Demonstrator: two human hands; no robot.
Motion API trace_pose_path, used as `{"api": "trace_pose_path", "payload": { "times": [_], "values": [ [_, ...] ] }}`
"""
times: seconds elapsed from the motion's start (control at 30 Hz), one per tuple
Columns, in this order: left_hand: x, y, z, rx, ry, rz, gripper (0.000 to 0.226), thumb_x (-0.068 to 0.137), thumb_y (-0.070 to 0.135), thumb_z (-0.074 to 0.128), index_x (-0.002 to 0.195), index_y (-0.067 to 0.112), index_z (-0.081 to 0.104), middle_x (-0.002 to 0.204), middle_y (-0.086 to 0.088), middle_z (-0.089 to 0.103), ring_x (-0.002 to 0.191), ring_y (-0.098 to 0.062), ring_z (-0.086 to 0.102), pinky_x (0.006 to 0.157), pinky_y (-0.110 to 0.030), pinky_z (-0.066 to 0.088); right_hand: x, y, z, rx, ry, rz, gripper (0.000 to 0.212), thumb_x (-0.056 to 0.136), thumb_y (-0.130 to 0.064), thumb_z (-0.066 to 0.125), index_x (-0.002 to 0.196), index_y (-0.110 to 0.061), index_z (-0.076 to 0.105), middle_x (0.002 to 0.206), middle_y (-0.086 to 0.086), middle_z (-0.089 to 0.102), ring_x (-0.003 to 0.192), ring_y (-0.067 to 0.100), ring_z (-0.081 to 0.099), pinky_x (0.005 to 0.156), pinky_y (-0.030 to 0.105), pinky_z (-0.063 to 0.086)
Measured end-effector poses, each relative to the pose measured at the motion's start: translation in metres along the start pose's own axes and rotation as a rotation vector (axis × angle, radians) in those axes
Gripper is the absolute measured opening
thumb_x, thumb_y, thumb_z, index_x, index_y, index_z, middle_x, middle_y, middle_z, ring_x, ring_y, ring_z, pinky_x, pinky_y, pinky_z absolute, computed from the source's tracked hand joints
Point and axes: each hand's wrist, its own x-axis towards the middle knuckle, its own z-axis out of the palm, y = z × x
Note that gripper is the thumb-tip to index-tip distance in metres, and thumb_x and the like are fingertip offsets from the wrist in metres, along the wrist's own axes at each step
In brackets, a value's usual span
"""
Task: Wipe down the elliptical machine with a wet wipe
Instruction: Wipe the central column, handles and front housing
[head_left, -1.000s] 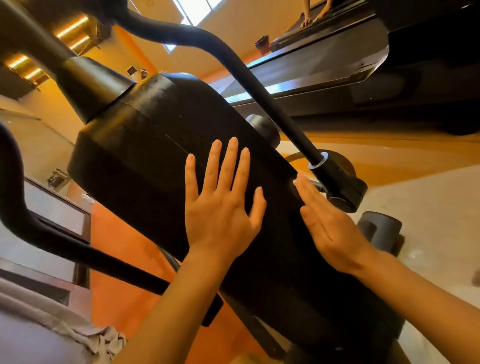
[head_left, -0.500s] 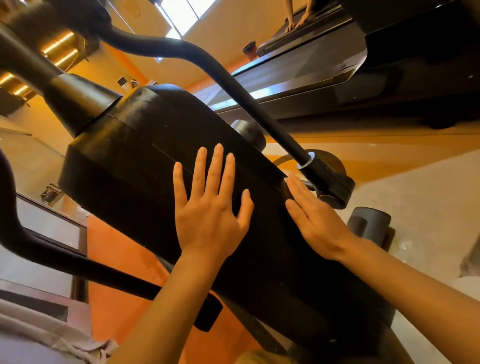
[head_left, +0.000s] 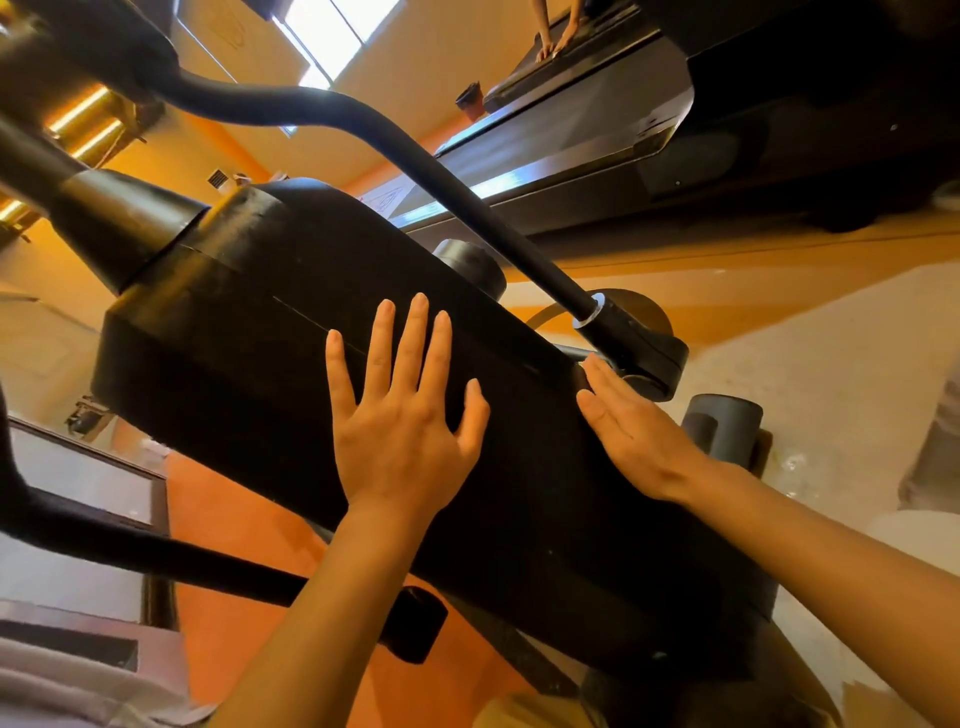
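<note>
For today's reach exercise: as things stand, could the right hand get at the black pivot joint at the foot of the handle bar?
Probably yes. The right hand lies flat on the housing, its fingertips beside the pivot joint, with nothing between.

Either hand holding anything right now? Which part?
Nothing gripped. Left hand lies flat, fingers spread, on the black machine housing; right hand rests open on its edge. No wipe visible.

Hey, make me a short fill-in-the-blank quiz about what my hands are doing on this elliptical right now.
1. The left hand lies flat on the machine's black housing with its fingers ____.
2. The right hand rests on the housing just below the ____ at the lower end of the swing arm.
3. No ____ shows under or in either hand.
4. The floor beneath the housing is coloured ____.

Missing words: spread; pivot joint; wet wipe; orange
</note>
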Motion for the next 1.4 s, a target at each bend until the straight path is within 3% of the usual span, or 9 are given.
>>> {"api": "trace_pose_path", "payload": {
  "times": [0.17, 0.3, 0.4, 0.57, 0.73, 0.9, 1.07, 1.17, 1.4],
  "values": [
    [-0.001, -0.001, 0.001, -0.005, 0.011, 0.013, 0.06, 0.099, 0.049, 0.036, 0.149, 0.018, 0.042, 0.158, -0.006, 0.033, 0.149, -0.028, 0.023, 0.121, -0.056, 0.009, -0.052, 0.022, 0.007, -0.05, 0.043, -0.138, 0.078, 0.088, -0.076, 0.019, 0.154, -0.036, 0.006, 0.16, -0.022, 0.002, 0.145, -0.007, 0.0, 0.115, 0.017, 0.011],
    [-0.002, -0.001, 0.001, -0.023, 0.023, 0.027, 0.059, 0.099, 0.049, 0.037, 0.148, 0.017, 0.044, 0.158, -0.006, 0.035, 0.149, -0.028, 0.025, 0.12, -0.057, 0.011, -0.079, 0.035, 0.006, -0.051, 0.042, -0.159, 0.068, 0.091, -0.072, 0.022, 0.15, -0.041, 0.006, 0.159, -0.025, 0.007, 0.145, -0.008, 0.004, 0.112, 0.007, 0.012],
    [-0.002, -0.001, 0.0, -0.035, 0.026, 0.048, 0.058, 0.099, 0.048, 0.037, 0.147, 0.017, 0.045, 0.157, -0.007, 0.037, 0.148, -0.028, 0.027, 0.12, -0.058, 0.011, -0.058, 0.036, 0.004, -0.071, 0.033, -0.045, 0.075, 0.088, -0.077, 0.015, 0.151, -0.038, 0.005, 0.159, -0.021, 0.003, 0.146, -0.004, 0.003, 0.115, 0.015, 0.01],
    [-0.002, 0.0, -0.001, -0.039, 0.013, 0.061, 0.059, 0.099, 0.05, 0.035, 0.147, 0.018, 0.046, 0.156, -0.006, 0.037, 0.148, -0.028, 0.027, 0.12, -0.058, 0.011, -0.02, 0.027, -0.003, 0.007, 0.031, 0.146, 0.086, 0.085, -0.065, 0.016, 0.155, -0.015, 0.014, 0.163, 0.001, 0.013, 0.149, 0.016, 0.012, 0.116, 0.029, 0.011],
    [-0.002, 0.0, 0.0, -0.039, 0.007, 0.061, 0.059, 0.099, 0.05, 0.036, 0.147, 0.019, 0.045, 0.157, -0.006, 0.036, 0.149, -0.028, 0.026, 0.12, -0.058, 0.01, -0.007, -0.009, 0.003, 0.013, 0.03, 0.017, 0.092, 0.085, -0.075, 0.016, 0.156, -0.018, 0.009, 0.163, -0.001, 0.008, 0.15, 0.014, 0.007, 0.119, 0.032, 0.012],
    [-0.003, -0.001, -0.001, -0.046, 0.013, 0.062, 0.059, 0.099, 0.049, 0.036, 0.147, 0.017, 0.045, 0.157, -0.007, 0.037, 0.148, -0.028, 0.026, 0.121, -0.057, 0.009, 0.006, -0.035, 0.009, 0.028, 0.027, -0.124, 0.079, 0.09, -0.066, 0.022, 0.156, -0.025, 0.005, 0.163, -0.008, 0.003, 0.148, 0.007, 0.003, 0.117, 0.026, 0.009],
    [-0.003, 0.001, -0.002, -0.049, 0.021, 0.057, 0.058, 0.1, 0.048, 0.035, 0.147, 0.017, 0.046, 0.156, -0.007, 0.038, 0.148, -0.028, 0.027, 0.121, -0.056, 0.009, -0.032, 0.024, 0.006, 0.012, 0.097, 0.081, 0.082, 0.089, -0.068, 0.018, 0.155, -0.02, 0.016, 0.161, -0.003, 0.019, 0.147, 0.011, 0.017, 0.116, 0.029, 0.019],
    [-0.003, 0.001, -0.002, -0.052, 0.013, 0.053, 0.058, 0.1, 0.049, 0.035, 0.147, 0.017, 0.046, 0.156, -0.007, 0.037, 0.148, -0.028, 0.026, 0.121, -0.057, 0.009, -0.06, 0.06, 0.005, 0.018, 0.095, 0.242, 0.085, 0.086, -0.068, 0.018, 0.156, -0.02, 0.013, 0.163, -0.003, 0.014, 0.149, 0.011, 0.011, 0.121, 0.033, 0.013],
    [-0.003, 0.001, -0.002, -0.065, 0.014, 0.053, 0.058, 0.099, 0.049, 0.036, 0.146, 0.016, 0.047, 0.156, -0.007, 0.038, 0.148, -0.028, 0.026, 0.121, -0.057, 0.009, -0.052, 0.03, 0.014, -0.041, 0.167, 0.232, 0.091, 0.085, -0.075, 0.013, 0.155, -0.018, 0.017, 0.162, 0.0, 0.016, 0.149, 0.015, 0.012, 0.121, 0.041, 0.018]
  ]
}}
